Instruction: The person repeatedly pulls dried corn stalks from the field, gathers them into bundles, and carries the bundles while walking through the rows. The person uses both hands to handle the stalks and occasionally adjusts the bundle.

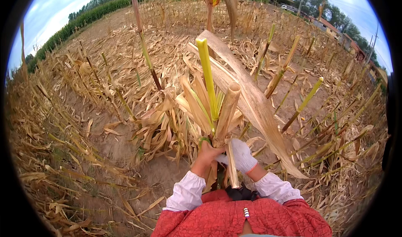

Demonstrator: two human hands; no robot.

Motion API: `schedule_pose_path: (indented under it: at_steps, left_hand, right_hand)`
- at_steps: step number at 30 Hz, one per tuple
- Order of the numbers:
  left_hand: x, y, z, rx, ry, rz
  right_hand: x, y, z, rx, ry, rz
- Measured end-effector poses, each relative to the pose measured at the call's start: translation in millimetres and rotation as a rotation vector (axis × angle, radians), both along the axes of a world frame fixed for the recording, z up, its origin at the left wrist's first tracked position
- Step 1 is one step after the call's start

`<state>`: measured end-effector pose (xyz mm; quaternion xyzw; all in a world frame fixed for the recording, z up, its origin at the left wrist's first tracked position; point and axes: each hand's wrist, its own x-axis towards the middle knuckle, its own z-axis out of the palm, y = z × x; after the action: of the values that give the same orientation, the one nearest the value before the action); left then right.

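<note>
A bundle of cut corn stalks and dry husk leaves stands upright before me, with a yellow-green stalk (207, 76) and a brown, dry cut stalk (230, 108) at its middle. My left hand (208, 152), bare, closes around the base of the bundle. Against the same base from the right is my right hand (240, 155), in a white knitted glove; its fingertips are partly hidden. A long dry corn leaf (251, 105) arches from the bundle down to the right. One pale, dry piece (232, 168) hangs between my wrists.
Cut corn stubble stands on both sides, such as a stalk (303, 103) at the right and a taller stalk (146, 51) at the left. Dry leaves (125, 64) cover much of the soil. Green corn, houses and poles line the far edge.
</note>
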<state>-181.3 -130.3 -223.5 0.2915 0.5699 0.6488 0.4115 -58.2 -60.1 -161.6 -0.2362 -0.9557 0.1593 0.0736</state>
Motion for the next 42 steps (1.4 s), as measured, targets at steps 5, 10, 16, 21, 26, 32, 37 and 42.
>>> schedule_pose_path:
  at_steps: [5, 10, 16, 21, 26, 32, 37, 42]
  left_hand:
    - [3.2, -11.0, 10.4, 0.242, -0.058, 0.083]
    - [-12.5, -23.2, 11.8, 0.278, -0.049, 0.154]
    - [-59.5, -49.9, 3.2, 0.481, -0.295, 0.42]
    - [-90.1, -77.7, 14.4, 0.411, -0.195, 0.522]
    - [-109.6, -111.4, 41.6, 0.368, 0.034, 0.787]
    - [-120.9, -134.0, 7.0, 0.062, 0.241, 0.73]
    - [-98.3, -135.0, -7.1, -0.077, 0.357, 0.653]
    - [-88.9, -141.0, -17.2, -0.045, 0.287, 0.607]
  right_hand:
    - [-3.6, 2.2, 1.7, 0.169, 0.031, 0.172]
    - [-12.9, -5.4, 4.2, 0.095, 0.15, 0.179]
    - [-4.2, -3.2, 30.6, 0.003, 0.148, 0.251]
    - [-1.9, 26.9, 65.0, -0.067, 0.36, 0.258]
    - [-5.3, 64.5, 129.8, -0.297, 0.756, 0.081]
    - [-61.5, 63.5, 150.3, 0.693, 0.336, 0.535]
    - [-159.2, 84.0, 118.0, 1.032, 0.107, 0.78]
    - [-185.1, 124.7, 59.5, 1.076, -0.472, 0.552]
